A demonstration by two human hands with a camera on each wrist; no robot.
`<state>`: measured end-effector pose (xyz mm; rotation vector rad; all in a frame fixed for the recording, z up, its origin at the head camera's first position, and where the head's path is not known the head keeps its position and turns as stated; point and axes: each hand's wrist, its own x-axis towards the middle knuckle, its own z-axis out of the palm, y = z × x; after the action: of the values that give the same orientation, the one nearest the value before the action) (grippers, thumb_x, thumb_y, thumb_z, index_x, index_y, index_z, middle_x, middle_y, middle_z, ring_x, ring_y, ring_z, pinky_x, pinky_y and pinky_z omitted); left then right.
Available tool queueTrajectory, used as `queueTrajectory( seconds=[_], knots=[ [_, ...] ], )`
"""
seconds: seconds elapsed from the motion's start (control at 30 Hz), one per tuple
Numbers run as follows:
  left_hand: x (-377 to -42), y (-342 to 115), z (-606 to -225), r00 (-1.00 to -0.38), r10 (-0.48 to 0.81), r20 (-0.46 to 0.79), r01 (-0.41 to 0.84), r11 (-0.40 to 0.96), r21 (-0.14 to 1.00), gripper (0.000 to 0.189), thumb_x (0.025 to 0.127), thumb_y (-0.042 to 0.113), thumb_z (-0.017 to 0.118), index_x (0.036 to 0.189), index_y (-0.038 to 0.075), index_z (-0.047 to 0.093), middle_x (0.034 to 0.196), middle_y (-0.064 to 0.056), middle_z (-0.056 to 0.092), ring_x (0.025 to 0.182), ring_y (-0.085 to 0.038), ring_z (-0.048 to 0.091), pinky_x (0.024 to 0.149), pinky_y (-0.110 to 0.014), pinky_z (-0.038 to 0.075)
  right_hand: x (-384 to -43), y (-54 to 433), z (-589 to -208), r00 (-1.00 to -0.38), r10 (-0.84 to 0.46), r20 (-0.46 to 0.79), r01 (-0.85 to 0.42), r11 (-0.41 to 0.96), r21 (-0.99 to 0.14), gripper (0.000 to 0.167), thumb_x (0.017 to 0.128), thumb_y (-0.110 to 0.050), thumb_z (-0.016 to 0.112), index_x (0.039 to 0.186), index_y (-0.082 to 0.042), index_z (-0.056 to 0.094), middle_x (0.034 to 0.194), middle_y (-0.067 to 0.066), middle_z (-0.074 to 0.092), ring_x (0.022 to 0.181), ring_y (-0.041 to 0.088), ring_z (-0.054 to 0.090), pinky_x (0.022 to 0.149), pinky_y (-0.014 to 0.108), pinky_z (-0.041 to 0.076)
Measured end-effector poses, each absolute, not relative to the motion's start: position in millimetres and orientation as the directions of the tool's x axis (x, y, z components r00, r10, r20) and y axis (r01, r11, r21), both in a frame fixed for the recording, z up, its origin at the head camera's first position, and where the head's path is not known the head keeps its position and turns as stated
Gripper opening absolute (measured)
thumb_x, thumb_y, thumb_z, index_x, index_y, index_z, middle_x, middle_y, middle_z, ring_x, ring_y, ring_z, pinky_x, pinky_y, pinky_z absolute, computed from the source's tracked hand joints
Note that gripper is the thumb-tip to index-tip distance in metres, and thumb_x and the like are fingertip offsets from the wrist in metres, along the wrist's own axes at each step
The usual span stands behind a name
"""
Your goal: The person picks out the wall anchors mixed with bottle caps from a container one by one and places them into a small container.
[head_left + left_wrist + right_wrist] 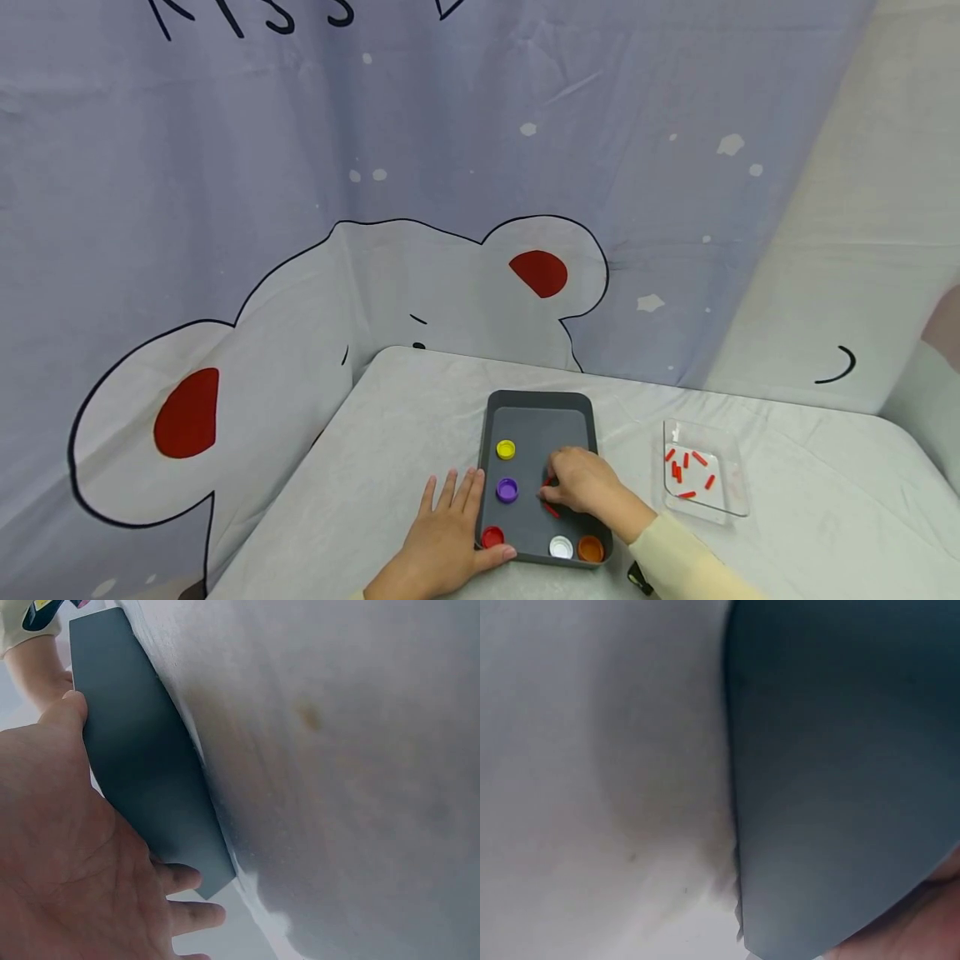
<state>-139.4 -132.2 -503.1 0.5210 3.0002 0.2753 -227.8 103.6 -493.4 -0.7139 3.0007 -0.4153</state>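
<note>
A dark grey rectangular tray (536,398) lies on the white cloth. My left hand (442,533) rests at its near-left corner, fingers straight and spread along the side, thumb at the near rim; the left wrist view shows this palm (75,847) by the tray's outer wall (150,750). Inside the tray, my right hand (583,483) has curled fingers and pinches a short red stick (548,482), partly hidden by the fingertips. Another red stick (552,511) lies just below them. In the right wrist view the tray wall (840,765) hides most of that hand.
Small round caps sit in the tray: yellow (506,450), purple (507,490), red (492,537), white (560,547) and orange (590,548). Right of it stands a clear square dish (731,492) with several red sticks (677,472). A printed curtain (450,108) hangs behind the table.
</note>
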Motion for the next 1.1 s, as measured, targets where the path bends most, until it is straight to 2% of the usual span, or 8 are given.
queueTrajectory(
  seconds=[0.27, 0.63, 0.83, 1.1],
  knots=[
    [-140, -132, -503, -0.939, 0.337, -0.070, 0.319, 0.929, 0.190, 0.113, 0.084, 0.085, 0.045, 0.160, 0.004, 0.025, 0.165, -0.014, 0.028, 0.152, -0.041, 0.022, 0.120, -0.065, 0.009, -231, 108, -498, -0.852, -0.518, 0.074, -0.514, 0.803, -0.302, 0.026, 0.078, -0.028, 0.085, 0.078, -0.013, 0.063, 0.075, -0.005, 0.055, 0.067, 0.012, 0.048, 0.059, 0.032, 0.043],
    [-140, -132, -503, -0.940, 0.337, -0.055, 0.321, 0.927, 0.195, 0.113, 0.084, 0.085, 0.046, 0.160, 0.004, 0.026, 0.164, -0.015, 0.030, 0.151, -0.042, 0.024, 0.120, -0.064, 0.010, -239, 119, -503, -0.750, -0.613, 0.249, -0.661, 0.675, -0.328, 0.018, 0.078, -0.025, 0.081, 0.082, -0.019, 0.065, 0.071, -0.010, 0.049, 0.065, 0.003, 0.043, 0.057, 0.022, 0.037],
    [-140, -132, -502, -0.940, 0.338, -0.055, 0.321, 0.926, 0.198, 0.113, 0.084, 0.085, 0.046, 0.160, 0.004, 0.026, 0.164, -0.015, 0.031, 0.151, -0.042, 0.024, 0.119, -0.065, 0.010, -239, 125, -502, -0.745, -0.586, 0.318, -0.667, 0.646, -0.371, 0.015, 0.078, -0.024, 0.080, 0.085, -0.022, 0.067, 0.074, -0.014, 0.051, 0.067, 0.000, 0.046, 0.061, 0.021, 0.042],
    [-139, -132, -502, -0.941, 0.332, -0.062, 0.312, 0.925, 0.216, 0.113, 0.083, 0.085, 0.047, 0.160, 0.004, 0.027, 0.164, -0.015, 0.031, 0.151, -0.043, 0.024, 0.120, -0.065, 0.009, -235, 137, -497, -0.764, -0.497, 0.410, -0.645, 0.598, -0.476, 0.018, 0.079, -0.019, 0.083, 0.092, -0.022, 0.070, 0.079, -0.013, 0.058, 0.072, 0.002, 0.053, 0.065, 0.022, 0.048]
  ],
)
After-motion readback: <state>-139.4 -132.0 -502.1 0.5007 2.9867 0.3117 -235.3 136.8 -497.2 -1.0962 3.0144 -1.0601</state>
